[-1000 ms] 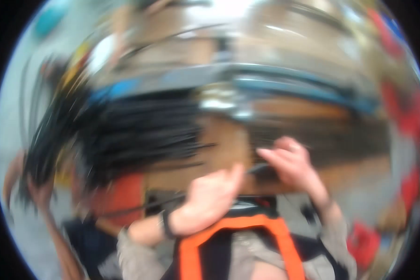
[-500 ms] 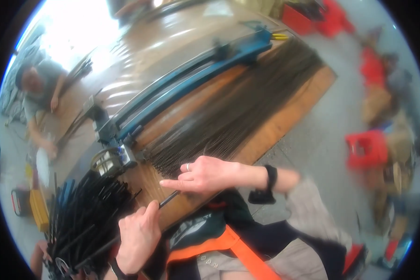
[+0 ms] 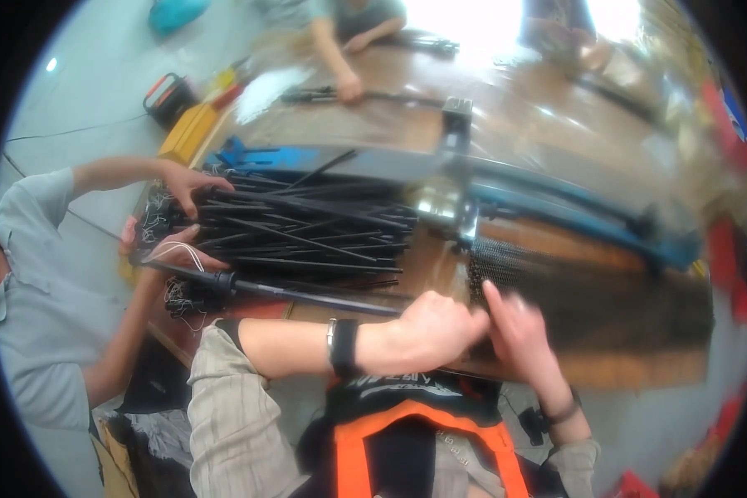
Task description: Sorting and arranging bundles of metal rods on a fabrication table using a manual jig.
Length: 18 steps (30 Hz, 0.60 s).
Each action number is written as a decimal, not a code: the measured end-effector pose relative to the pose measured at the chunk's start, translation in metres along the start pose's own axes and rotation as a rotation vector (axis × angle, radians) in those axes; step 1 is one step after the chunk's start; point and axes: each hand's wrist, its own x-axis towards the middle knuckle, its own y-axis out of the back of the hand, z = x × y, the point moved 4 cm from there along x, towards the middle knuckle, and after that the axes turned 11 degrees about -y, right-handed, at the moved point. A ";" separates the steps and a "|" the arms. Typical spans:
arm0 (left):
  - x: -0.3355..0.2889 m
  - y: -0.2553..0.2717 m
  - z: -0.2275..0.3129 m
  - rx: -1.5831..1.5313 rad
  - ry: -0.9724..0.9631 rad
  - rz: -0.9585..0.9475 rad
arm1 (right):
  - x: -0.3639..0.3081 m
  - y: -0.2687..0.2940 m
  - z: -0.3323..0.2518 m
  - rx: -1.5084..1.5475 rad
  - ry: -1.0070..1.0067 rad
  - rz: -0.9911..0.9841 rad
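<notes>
My left hand (image 3: 444,332) is closed in a fist around the end of a long black rod (image 3: 315,297). The rod runs off to the left, where a thicker collar shows near a co-worker's hand. Just right of my left fist is my right hand (image 3: 521,328), smeared by motion, one finger stretched up and away from me. Whether it grips anything cannot be made out. Beyond and to the right of it lies a wide layer of thin dark rods (image 3: 606,303) with ridged-looking near ends, on a wooden board (image 3: 639,369).
A blue rail (image 3: 589,203) with a metal clamp block (image 3: 444,203) crosses the table. Left of it lies a pile of black rods (image 3: 307,220), with a co-worker's hands (image 3: 192,187) on it. Another person's hand (image 3: 349,86) works at the far side. A yellow box (image 3: 187,133) stands at the far left.
The view has swung left, bringing the co-worker and the rod pile into fuller sight. My left hand still holds a black rod, now lying nearly crosswise. My right hand has turned, its finger pointing away.
</notes>
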 end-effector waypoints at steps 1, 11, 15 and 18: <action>0.007 0.001 0.000 0.080 -0.013 0.028 | 0.004 0.004 0.007 0.086 -0.024 0.086; 0.096 0.071 -0.031 0.582 -0.249 0.381 | -0.017 0.081 0.134 -0.053 -0.285 0.522; 0.129 0.086 -0.028 0.524 -0.369 0.344 | -0.075 0.112 0.192 -0.034 -0.494 0.577; 0.162 0.085 -0.026 0.474 -0.437 0.324 | -0.100 0.126 0.215 -0.169 -0.662 0.665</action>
